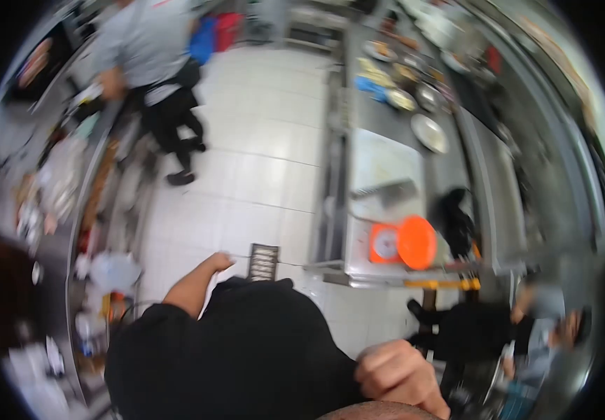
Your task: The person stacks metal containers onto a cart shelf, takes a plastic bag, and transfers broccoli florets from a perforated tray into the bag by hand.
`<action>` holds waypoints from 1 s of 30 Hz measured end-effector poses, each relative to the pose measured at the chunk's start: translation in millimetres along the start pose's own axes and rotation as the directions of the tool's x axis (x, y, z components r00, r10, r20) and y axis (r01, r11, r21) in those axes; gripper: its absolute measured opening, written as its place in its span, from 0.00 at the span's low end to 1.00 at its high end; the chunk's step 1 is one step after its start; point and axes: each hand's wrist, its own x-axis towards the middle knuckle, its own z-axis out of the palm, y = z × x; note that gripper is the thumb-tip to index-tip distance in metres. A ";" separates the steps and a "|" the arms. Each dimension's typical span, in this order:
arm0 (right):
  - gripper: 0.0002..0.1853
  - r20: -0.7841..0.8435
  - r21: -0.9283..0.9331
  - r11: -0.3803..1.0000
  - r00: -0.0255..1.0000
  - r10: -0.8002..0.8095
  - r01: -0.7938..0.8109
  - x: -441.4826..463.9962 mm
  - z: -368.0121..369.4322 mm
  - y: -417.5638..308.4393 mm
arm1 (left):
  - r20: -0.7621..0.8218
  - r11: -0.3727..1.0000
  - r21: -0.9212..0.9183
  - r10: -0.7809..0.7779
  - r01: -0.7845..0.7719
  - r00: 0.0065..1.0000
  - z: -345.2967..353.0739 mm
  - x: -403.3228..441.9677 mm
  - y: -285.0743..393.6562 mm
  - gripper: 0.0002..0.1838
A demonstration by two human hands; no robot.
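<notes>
My left hand (222, 262) is stretched out low over the floor, its blurred fingers curled in. A narrow white strip (209, 294), perhaps cloth or paper, shows just below that hand; whether the fingers grip it is hard to make out. Close to the camera, my right hand (400, 374) is raised at the shoulder of my black shirt (267, 350). Its fingers are bent into a fist, and anything inside is hidden. Neither hand touches the steel counter (449, 171), where a wide-bladed knife (386, 190) lies on a white cutting board (390, 157).
An orange scale (385, 243) and orange bowl (416, 241) sit by the counter's near end, beside a black bag (456, 218). Several plates (428, 133) stand farther back. One person (152, 56) works at the left counter; another person (477, 329) is at lower right. A drain grate (264, 262) lies ahead.
</notes>
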 end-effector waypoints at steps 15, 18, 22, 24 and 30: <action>0.24 -0.121 -0.357 0.533 0.604 0.788 -0.767 1.4 -127.5 210.5 | -0.079 0.564 -0.730 -0.631 0.386 0.772 45.8 -71.4 -42.0 0.27; 0.19 -0.179 -0.353 0.240 0.317 0.931 -0.904 -37.5 -129.9 263.6 | 0.121 0.219 -0.865 -0.782 0.451 0.611 102.7 -110.4 -75.5 0.28; 0.19 -0.027 -0.462 -0.014 -0.002 1.000 -0.887 -105.2 -117.6 344.3 | 0.354 -0.252 -0.930 -0.804 0.267 0.478 118.9 -168.2 -100.4 0.35; 0.19 0.072 -0.687 0.035 -0.020 0.997 -0.726 -131.9 -106.6 371.4 | 0.395 -0.429 -0.903 -0.840 -0.009 0.372 128.3 -176.3 -117.4 0.41; 0.18 0.057 -0.932 0.032 -0.057 0.997 -0.360 -224.9 -110.2 420.6 | 0.539 -0.608 -0.709 -0.794 -0.357 0.282 121.9 -155.7 -252.2 0.50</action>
